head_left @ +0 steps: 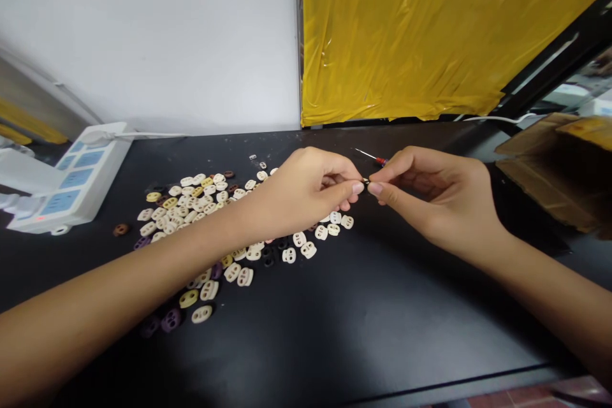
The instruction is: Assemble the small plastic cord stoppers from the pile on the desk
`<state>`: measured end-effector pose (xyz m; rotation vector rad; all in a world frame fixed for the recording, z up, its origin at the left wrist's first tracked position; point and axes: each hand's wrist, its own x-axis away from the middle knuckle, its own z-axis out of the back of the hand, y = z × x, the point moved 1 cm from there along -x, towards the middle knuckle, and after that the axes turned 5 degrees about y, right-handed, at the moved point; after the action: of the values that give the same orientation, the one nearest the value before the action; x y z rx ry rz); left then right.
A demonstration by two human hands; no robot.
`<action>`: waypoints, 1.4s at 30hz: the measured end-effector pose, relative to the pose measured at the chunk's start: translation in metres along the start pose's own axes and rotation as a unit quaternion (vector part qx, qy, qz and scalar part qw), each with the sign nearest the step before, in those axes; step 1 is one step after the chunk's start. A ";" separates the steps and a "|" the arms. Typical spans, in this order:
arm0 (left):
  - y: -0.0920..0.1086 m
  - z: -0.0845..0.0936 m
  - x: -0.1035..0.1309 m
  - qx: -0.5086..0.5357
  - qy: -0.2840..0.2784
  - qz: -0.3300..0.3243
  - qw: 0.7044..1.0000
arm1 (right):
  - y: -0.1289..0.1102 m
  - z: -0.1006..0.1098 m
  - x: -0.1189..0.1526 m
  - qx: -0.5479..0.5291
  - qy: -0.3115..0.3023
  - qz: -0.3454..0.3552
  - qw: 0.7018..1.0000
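Note:
My left hand [313, 194] and my right hand [437, 197] meet above the black table. Each pinches with thumb and forefinger at a tiny dark piece [366, 183] with a pale spot. The fingertips cover most of it, so its kind is unclear. Below and around my left forearm lie many two-holed oval pieces like cord stoppers [308, 249], mostly cream, others yellow, brown, purple or black. Just behind my right fingertips lies a thin-shafted tool [381, 160] with a red and dark handle, partly hidden by that hand.
A white power strip [95, 172] with plugs and a cable stands at the left. An open cardboard box [535, 185] is at the right. Behind the black table [382, 325] are a white panel [191, 44] and yellow plastic sheeting [406, 32].

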<state>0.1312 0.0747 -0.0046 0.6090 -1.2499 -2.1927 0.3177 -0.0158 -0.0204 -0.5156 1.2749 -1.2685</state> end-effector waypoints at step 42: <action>-0.010 -0.005 0.002 -0.055 0.051 -0.115 0.990 | 0.008 0.010 -0.011 0.114 -0.114 0.066 0.985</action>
<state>0.1303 0.0750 -0.0161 0.8466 -1.0423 -2.3658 0.3321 -0.0072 -0.0193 -0.3921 0.9434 -1.1888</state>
